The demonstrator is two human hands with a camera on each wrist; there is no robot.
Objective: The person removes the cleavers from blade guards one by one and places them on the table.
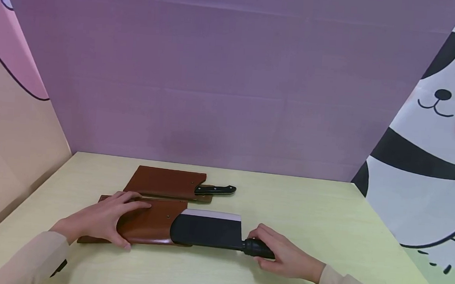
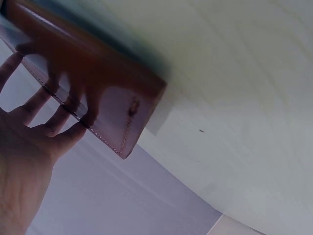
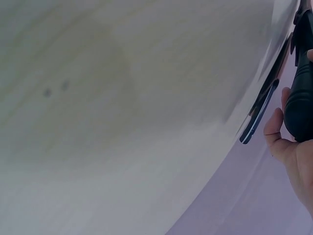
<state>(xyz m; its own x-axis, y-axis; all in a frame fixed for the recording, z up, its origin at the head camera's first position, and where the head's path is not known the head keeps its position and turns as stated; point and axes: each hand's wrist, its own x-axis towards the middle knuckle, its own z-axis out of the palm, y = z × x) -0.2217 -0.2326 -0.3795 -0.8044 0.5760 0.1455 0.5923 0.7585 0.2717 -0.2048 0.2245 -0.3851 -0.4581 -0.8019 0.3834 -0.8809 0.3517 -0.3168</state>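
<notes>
1. The cleaver (image 1: 207, 229) lies flat on the table (image 1: 325, 219), front and centre, its blade tip tucked partway into the mouth of the brown sheath (image 1: 148, 226).
2. The right hand (image 1: 283, 253) curls its fingers round the black handle (image 1: 257, 248); the right wrist view confirms a closed grip.
3. The left hand (image 1: 105, 219) lies spread and flat on the sheath, fingers straight, pinning it down.
4. To do this well, I'd judge: keep the blade level with the sheath mouth, keep the pressing fingers back from the opening, and move slow and straight.
5. The blade is broad, rectangular and matte black with a pale ground edge; the handle looks ribbed.
6. The sheath looks like smooth, glossy leather, stitched along its edge, with small rivets.
7. Just behind lies a second sheath (image 1: 165, 182), a slim riveted black knife handle (image 1: 215, 189) sticking out.
</notes>
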